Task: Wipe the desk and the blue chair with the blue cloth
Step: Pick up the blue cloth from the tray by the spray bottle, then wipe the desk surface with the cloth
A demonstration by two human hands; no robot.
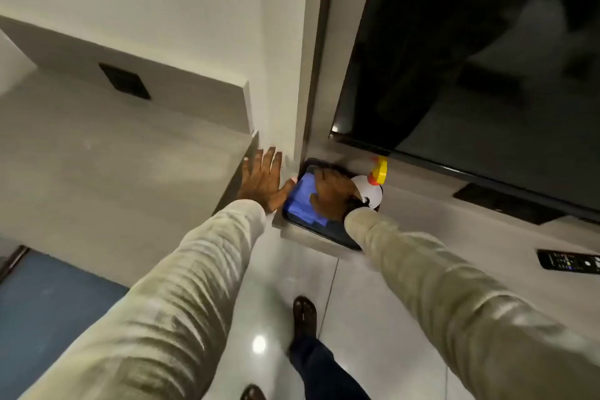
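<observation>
On dark tray, right hand fingers gripping soft blue cloth, left hand fingers splayed flat

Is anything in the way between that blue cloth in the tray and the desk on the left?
Only the left hand, spread flat at the desk edge beside the tray. The right hand already rests on the blue cloth.

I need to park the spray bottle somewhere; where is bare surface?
The desk is bare between the wall socket and the left hand. The black tray is crowded: blue cloth, right hand, spray bottle.
</observation>
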